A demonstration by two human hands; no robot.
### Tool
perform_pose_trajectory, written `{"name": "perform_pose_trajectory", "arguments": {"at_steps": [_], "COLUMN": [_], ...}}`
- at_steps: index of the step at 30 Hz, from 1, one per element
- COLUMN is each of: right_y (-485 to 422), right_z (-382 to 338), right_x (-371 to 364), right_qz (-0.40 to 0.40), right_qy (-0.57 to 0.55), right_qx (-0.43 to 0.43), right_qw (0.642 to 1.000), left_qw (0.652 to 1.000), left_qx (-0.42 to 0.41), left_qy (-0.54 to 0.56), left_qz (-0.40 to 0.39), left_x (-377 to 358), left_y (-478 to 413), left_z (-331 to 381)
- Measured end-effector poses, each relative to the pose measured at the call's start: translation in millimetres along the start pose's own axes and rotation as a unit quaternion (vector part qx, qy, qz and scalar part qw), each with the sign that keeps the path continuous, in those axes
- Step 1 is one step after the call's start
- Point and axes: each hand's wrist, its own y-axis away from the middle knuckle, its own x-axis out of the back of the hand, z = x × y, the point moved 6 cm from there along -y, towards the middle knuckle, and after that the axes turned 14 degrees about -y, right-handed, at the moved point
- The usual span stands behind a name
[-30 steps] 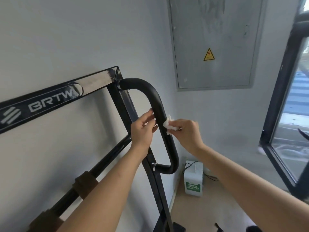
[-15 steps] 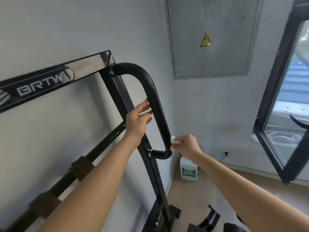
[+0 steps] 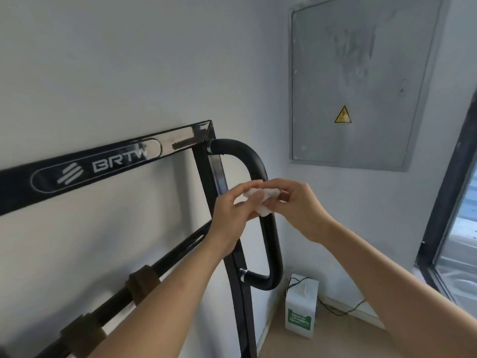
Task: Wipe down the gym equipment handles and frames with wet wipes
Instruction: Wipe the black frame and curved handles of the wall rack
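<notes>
Grey wall (image 3: 103,73) behind; just in front of the handle (image 3: 273,241), left hand (image 3: 229,220) and right hand (image 3: 302,210) pinched the wet wipe (image 3: 261,201) with curled fingers. It looked soft and limp, best gripped bunched.

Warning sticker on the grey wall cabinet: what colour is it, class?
The warning sticker is yellow; the head view shows it best.

Head-worn view, close on handle (image 3: 271,244)

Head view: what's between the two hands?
A crumpled white wet wipe, pinched by left hand and right hand, in front of the black handle; head view shows it.
</notes>
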Motion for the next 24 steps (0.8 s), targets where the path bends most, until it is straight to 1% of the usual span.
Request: {"name": "perform_pose_trajectory", "arguments": {"at_steps": [2, 5, 7, 9, 11, 12, 14, 16, 18, 20, 24], "right_y": [-9.2, -25.3, -36.2, -43.9, -51.6, -53.9, -57.5, -60.7, -61.6, -61.4, -61.9], "right_z": [-8.3, -10.5, -8.8, -5.9, 2.9, 6.3, 9.7, 10.4, 12.5, 15.2, 19.9], "right_x": [-0.8, -1.6, 3.0, 9.9, 10.9, 10.1, 12.2, 15.4, 17.9, 17.6, 17.8], "right_qz": [0.027, 0.066, 0.104, 0.143, 0.128, 0.111, 0.096, 0.087, 0.085, 0.084, 0.087], "right_qy": [0.010, 0.020, 0.051, 0.120, 0.148, 0.147, 0.150, 0.158, 0.159, 0.157, 0.150], "right_qx": [0.016, 0.018, 0.023, 0.026, 0.009, 0.000, -0.005, -0.005, -0.006, -0.004, -0.002], "right_qw": [0.999, 0.997, 0.993, 0.982, 0.981, 0.983, 0.984, 0.984, 0.984, 0.984, 0.985], "left_qw": [0.999, 0.996, 0.986, 0.955, 0.914, 0.894, 0.866, 0.850, 0.836, 0.830, 0.839], "left_qx": [-0.011, -0.005, -0.007, -0.032, -0.070, -0.088, -0.112, -0.117, -0.112, -0.102, -0.111], "left_qy": [-0.017, -0.022, -0.046, -0.125, -0.219, -0.272, -0.371, -0.453, -0.511, -0.539, -0.530], "left_qz": [0.030, 0.085, 0.162, 0.266, 0.334, 0.345, 0.315, 0.244, 0.164, 0.102, 0.054], "left_x": [11.6, 29.2, 48.7, 75.0, 97.3, 104.5, 108.7, 104.9, 98.4, 93.7, 92.5], "left_y": [-5.5, -18.0, -32.0, -45.1, -61.1, -70.8, -91.1, -109.4, -122.1, -129.1, -130.7], "left_z": [4.5, 11.7, 18.3, 36.6, 61.9, 74.4, 95.0, 103.7, 103.0, 98.2, 98.8]}}
